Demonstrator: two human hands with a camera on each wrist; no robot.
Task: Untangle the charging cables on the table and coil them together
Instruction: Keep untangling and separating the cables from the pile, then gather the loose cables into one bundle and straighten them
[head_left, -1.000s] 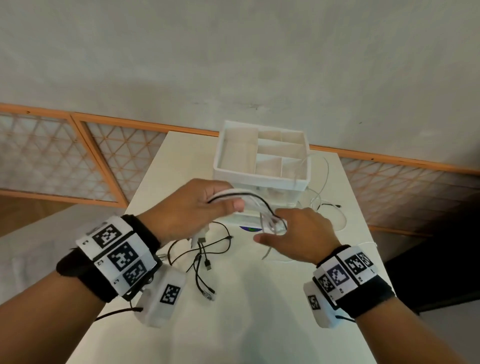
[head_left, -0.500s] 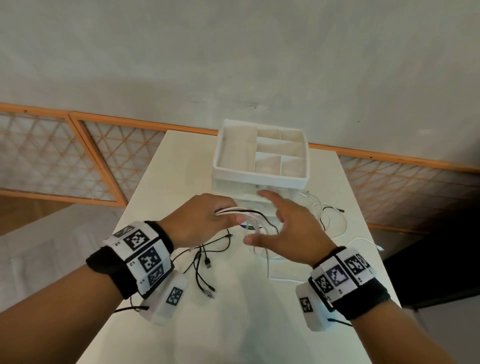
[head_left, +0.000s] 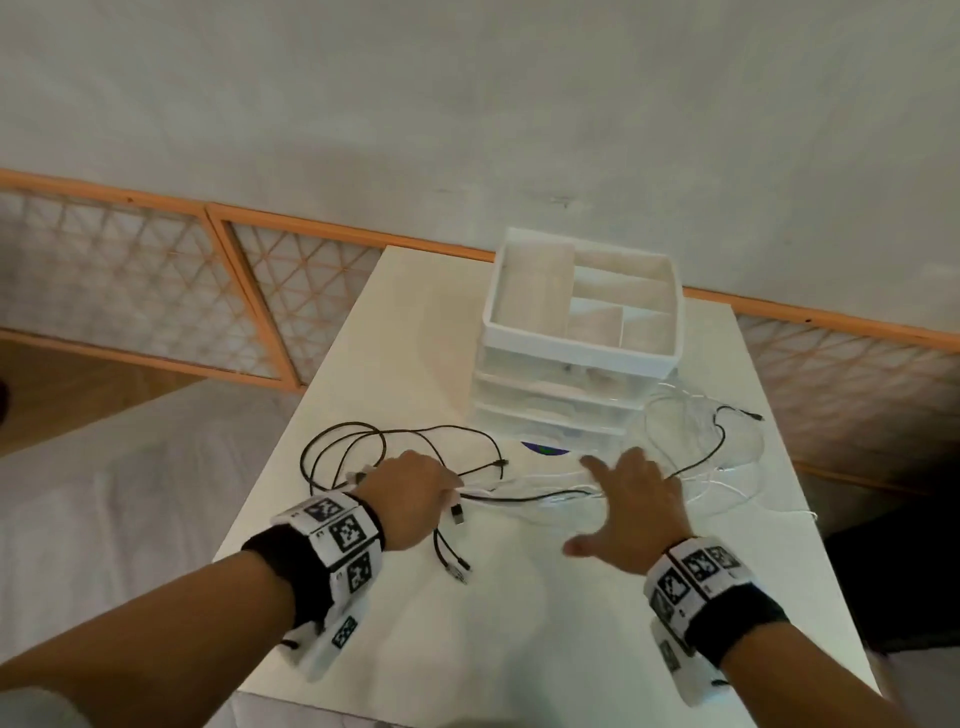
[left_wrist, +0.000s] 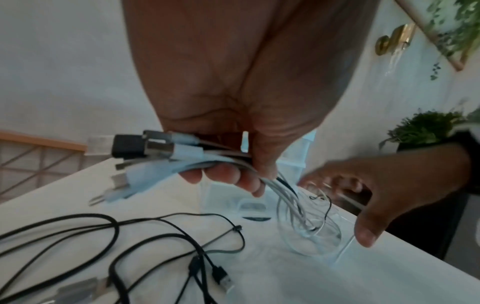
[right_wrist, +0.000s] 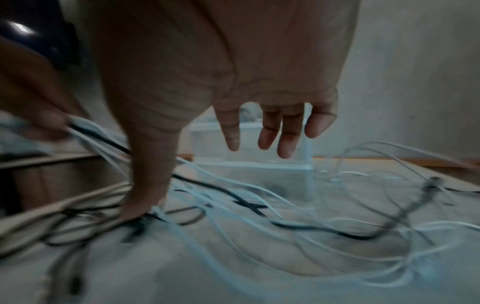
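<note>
My left hand (head_left: 410, 493) (left_wrist: 233, 115) grips a bundle of white and black charging cables (left_wrist: 187, 162) near their plug ends, low over the white table (head_left: 467, 649). The strands (head_left: 530, 498) run right from that fist toward my right hand (head_left: 631, 512) (right_wrist: 233, 82), which hovers with fingers spread and holds nothing. Its thumb (right_wrist: 148, 185) reaches down among the cables in the right wrist view. Loose black cable loops (head_left: 353, 447) (left_wrist: 109, 242) lie left of the left hand. Tangled white cables (head_left: 706, 447) (right_wrist: 363, 236) spread over the table's right side.
A white drawer organizer (head_left: 582, 343) with an open compartment tray on top stands at the back of the table, just beyond both hands. A small blue disc (head_left: 540, 448) lies in front of it. Wooden lattice panels (head_left: 130, 296) line the wall behind. The table's edges are close on both sides.
Both hands have come down from in front of the organizer to the table. The right hand let go of the cable loop and spread open. The left hand has kept its grip.
</note>
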